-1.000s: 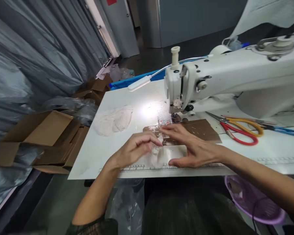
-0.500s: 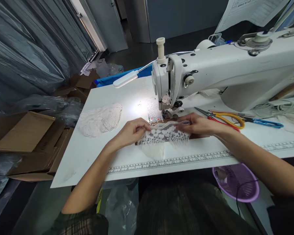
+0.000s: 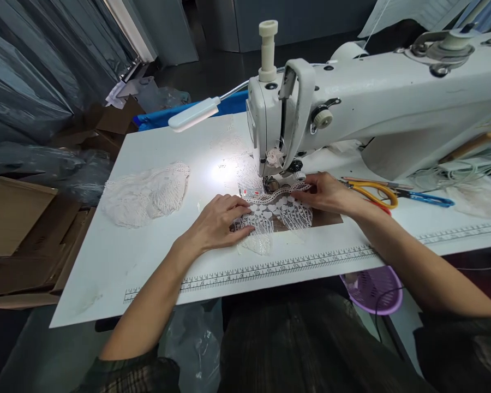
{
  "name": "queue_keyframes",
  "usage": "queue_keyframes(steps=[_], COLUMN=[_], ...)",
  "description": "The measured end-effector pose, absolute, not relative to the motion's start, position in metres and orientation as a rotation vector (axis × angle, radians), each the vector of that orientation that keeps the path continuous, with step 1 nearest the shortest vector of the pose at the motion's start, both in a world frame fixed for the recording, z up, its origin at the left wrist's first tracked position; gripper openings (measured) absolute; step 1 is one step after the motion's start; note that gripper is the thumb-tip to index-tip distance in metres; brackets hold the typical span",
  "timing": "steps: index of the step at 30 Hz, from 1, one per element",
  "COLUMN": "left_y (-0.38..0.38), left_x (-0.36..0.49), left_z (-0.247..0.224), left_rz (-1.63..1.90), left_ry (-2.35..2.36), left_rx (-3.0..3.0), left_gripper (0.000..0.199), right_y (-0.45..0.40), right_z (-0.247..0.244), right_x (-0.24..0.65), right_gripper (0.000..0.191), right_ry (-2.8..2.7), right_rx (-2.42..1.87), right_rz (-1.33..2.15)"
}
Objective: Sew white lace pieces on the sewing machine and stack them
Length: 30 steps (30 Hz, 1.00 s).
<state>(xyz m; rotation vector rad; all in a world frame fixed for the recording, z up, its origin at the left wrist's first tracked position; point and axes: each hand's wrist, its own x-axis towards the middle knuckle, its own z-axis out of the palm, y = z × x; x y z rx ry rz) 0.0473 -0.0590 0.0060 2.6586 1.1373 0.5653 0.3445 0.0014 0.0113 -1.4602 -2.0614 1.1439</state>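
A piece of white lace [image 3: 264, 213] lies in front of the needle area of a white sewing machine [image 3: 352, 103], its top edge close to the presser foot [image 3: 271, 184]. My left hand [image 3: 221, 222] rests on the lace's left end, palm down with fingers spread. At the right end, my right hand [image 3: 321, 194] pinches the lace's upper edge between thumb and fingers. Beneath the lace is a brown plate [image 3: 327, 218] in the table. Further left lies a heap of white lace [image 3: 147, 194].
Yellow-handled scissors [image 3: 376, 191] and a blue-handled tool [image 3: 425, 198] lie right of my right hand. A lamp [image 3: 194, 113] shines on the white table [image 3: 106, 273]. A printed ruler [image 3: 270, 270] runs along the front edge. Cardboard boxes [image 3: 20, 218] stand left; a purple basket [image 3: 374, 292] is below.
The view has shifted closer to the machine. My left hand has opened and flattened over the lace, and the lace now lies flatter and nearer the presser foot.
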Motion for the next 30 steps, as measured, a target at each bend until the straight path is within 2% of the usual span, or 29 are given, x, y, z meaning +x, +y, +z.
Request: queue_keyframes(steps=[3,8,11,13,15,18,21,25,30], left_y=[-0.062,-0.070,-0.073,-0.074,-0.074,-0.071,-0.068,-0.066,-0.063], left_x=[0.047,0.057,0.063,0.065,0.064,0.063,0.062,0.060,0.061], left_z=[0.015,0.023,0.020,0.019,0.021,0.026,0.030,0.028,0.022], left_rz=[0.600,0.664,0.674,0.677,0.670,0.650,0.646,0.641,0.683], left_ry=[1.252,1.273,1.385,1.476,1.514,1.584,1.663,1.673,1.660], left_rx=[2.446,1.725,1.506,1.446,1.414,1.412,1.406,1.374,1.343], left_gripper=[0.038,0.073,0.077,0.067,0.058,0.055,0.054,0.055,0.056], right_y=[-0.008,-0.023,-0.023,-0.019,-0.014,-0.010,-0.010,-0.011,-0.012], right_z=[0.012,0.019,0.022,0.021,0.017,0.008,-0.004,-0.017,-0.024], right_x=[0.330,0.293,0.287,0.294,0.305,0.314,0.314,0.309,0.310], right_gripper=[0.027,0.039,0.041,0.035,0.031,0.032,0.035,0.035,0.035], right_ry=[-1.882,-1.643,-1.735,-1.920,-2.132,-2.380,-2.548,-2.628,-2.556], right_rx=[-1.342,-1.229,-1.059,-1.118,-1.213,-1.020,-0.739,-0.782,-0.814], right_rz=[1.352,1.710,1.841,1.627,1.229,0.805,0.600,0.431,0.439])
